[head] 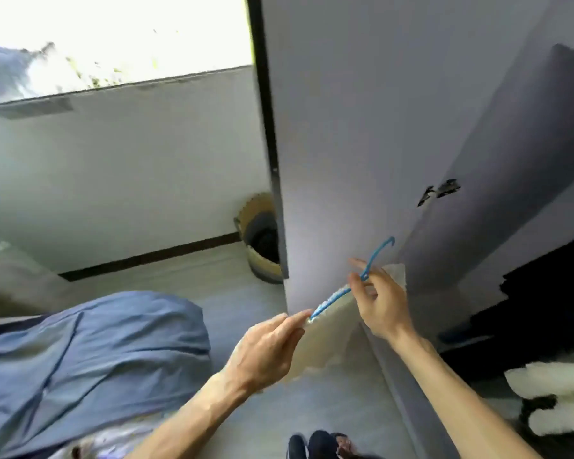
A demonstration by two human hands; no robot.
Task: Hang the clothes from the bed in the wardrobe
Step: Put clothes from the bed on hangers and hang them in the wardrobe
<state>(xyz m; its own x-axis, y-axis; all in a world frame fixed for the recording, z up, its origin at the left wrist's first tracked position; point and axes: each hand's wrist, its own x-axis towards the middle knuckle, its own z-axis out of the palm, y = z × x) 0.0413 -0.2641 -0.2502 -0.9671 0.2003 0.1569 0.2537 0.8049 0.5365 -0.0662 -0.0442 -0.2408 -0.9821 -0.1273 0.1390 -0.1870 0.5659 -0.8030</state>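
Beside the wardrobe door point(362, 127), the seemingly soft, light garment point(328, 336) was pinched by the left grip point(265, 349), its hanger point(375, 256) by the right grip point(381, 306).

My forearms point(193, 415) are bare down to my left grip point(265, 349) and right grip point(383, 306); at six o'clock, dark footwear point(315, 443).

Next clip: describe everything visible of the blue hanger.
The blue hanger is thin, apparently plastic, tilted with its open hook up and to the right, before the pale wardrobe door. The right hand pinches its neck below the hook; the left hand pinches the lower shoulder end. A cream garment hangs from it. Its other shoulder is hidden.
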